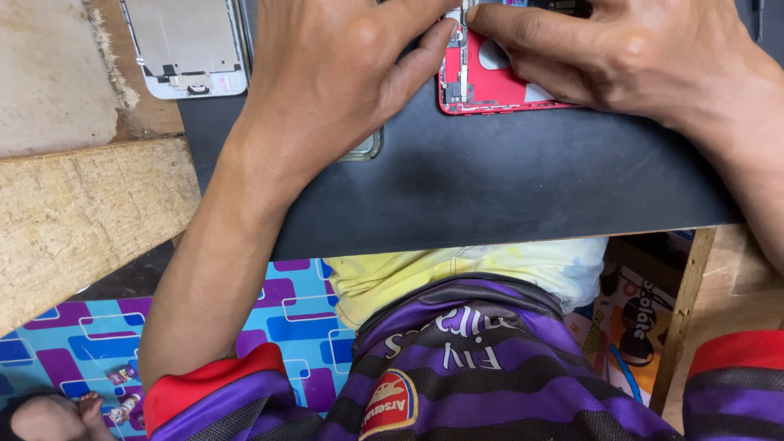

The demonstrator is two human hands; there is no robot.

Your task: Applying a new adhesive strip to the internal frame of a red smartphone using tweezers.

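Top edge is cutting off the opened red phone body [490, 86]; fingers [523, 28] are covering its upper parts. Left hand [327, 73] is hiding most of a clear-edged object [367, 149]. White phone frame [189, 49] is also cropped.

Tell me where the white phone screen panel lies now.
In the head view, the white phone screen panel lies at top left, at the dark mat's left edge, left of the left hand.

Pale phone screen panel [186, 49] at 11 o'clock, on the dark work mat [490, 188]. Rough wooden plank [90, 216] at 9 o'clock. Blue-purple patterned floor mat [286, 314] at 7 o'clock.
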